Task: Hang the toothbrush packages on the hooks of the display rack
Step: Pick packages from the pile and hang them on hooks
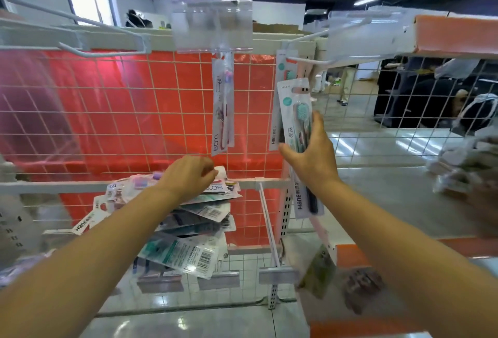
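Observation:
My right hand (310,153) grips a toothbrush package with a teal brush (295,111), held upright just below a white hook (307,61) on the wire display rack (134,111). A second teal-brush package (281,78) hangs on that hook behind it. On the middle hook hangs a pink-brush package (222,103). My left hand (188,178) reaches down with curled fingers onto a pile of toothbrush packages (188,229) lying on lower hooks; whether it holds one is hidden.
A clear price-tag holder (211,24) fronts the middle hook. Bare white hooks (80,51) jut out at upper left. An orange shelf edge (455,38) sits at upper right. Small hanging goods (361,289) are at lower right. People stand beyond the mesh.

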`<state>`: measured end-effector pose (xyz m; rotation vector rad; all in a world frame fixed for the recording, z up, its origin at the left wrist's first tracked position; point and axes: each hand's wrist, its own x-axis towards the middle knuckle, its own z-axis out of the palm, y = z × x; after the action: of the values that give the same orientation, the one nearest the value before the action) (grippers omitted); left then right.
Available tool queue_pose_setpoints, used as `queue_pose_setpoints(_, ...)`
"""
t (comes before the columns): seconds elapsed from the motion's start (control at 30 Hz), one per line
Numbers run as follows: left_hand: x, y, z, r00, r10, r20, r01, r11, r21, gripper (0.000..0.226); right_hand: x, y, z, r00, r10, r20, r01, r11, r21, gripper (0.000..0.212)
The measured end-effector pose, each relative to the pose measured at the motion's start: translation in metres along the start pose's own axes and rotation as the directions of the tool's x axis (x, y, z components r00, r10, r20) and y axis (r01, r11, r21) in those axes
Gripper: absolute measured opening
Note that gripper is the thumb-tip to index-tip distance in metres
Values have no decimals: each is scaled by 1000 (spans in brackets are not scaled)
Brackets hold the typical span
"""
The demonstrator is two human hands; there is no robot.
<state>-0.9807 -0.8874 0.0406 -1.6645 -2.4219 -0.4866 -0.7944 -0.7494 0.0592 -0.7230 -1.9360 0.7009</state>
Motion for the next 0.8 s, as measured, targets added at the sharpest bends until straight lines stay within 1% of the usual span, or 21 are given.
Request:
queue_pose_setpoints(0.1,-6,-2,5,999,-12,37,13,1000,-27,26,5,-6,-7,999,-26,-34,26,1000,-16,74)
queue_pose_setpoints(0.2,-8,-2,6,999,-6,39,9,997,-73,24,6,-12,-12,998,-40,-44,39,999,-24,79)
queue_pose_setpoints(0.3,-8,2,5,1000,6,30,-3,995,-99,25,2,-14,-14,999,-34,-43,34,999,-11,77)
queue_pose_setpoints(0.37,-7,4,4,1000,17,22,-15,994,-105,26,-2,-16,-14,998,-51,-31,51,999,-8,76)
queue_pose_setpoints(0.43,-6,5,3,1000,17,24,-15,994,-105,26,-4,-20,-14,996,-82,-31,82,996,-19,80)
queue_pose_setpoints(0.57,-9,5,2,999,-2,40,7,994,-111,27,1,-28,-17,991,-107,-74,109,994,16,82)
queue_pose_setpoints(0.63,-12,3,3,998,-30,54,36,993,-114,26,2,-28,-19,991,-98,-89,101,994,32,80)
queue_pose_setpoints(0.7,-14,1,2,996,-54,68,61,993,-104,25,2,-26,-21,989,-72,-128,82,994,72,74)
queue_pose_setpoints(0.73,-16,0,2,995,-62,72,69,993,-98,23,2,-24,-22,987,-55,-148,68,994,83,74)
queue_pose_setpoints(0.8,-17,-2,1,995,-73,70,79,993,-87,22,3,-19,-21,985,-30,-169,42,997,65,83)
